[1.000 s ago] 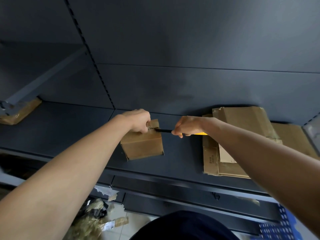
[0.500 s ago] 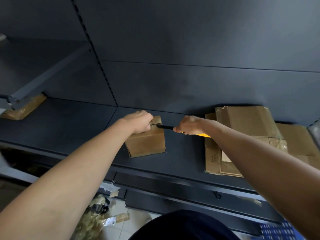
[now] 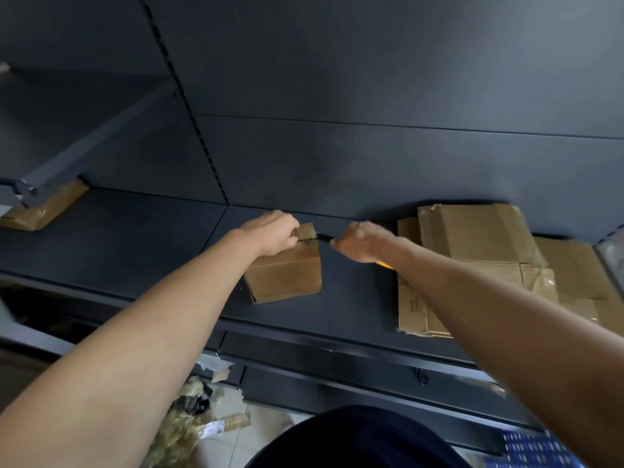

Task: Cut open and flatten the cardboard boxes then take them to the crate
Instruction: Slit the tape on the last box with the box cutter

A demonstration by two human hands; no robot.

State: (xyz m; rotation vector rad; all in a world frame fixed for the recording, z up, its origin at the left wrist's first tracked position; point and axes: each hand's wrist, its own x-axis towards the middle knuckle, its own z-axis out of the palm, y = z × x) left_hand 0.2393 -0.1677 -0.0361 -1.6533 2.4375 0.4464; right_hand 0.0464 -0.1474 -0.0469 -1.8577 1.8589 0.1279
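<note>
While the left hand grips the box, the right hand clutches a knife.

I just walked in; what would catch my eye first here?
Two bare arms meet at a small cardboard box on the dark shelf: the left hand grips its top flap, the right hand holds a knife against it. A pile of flattened cardboard lies to the right.

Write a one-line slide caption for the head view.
Left hand holds a small cardboard box on a shelf; right hand holds a knife to its top.
</note>
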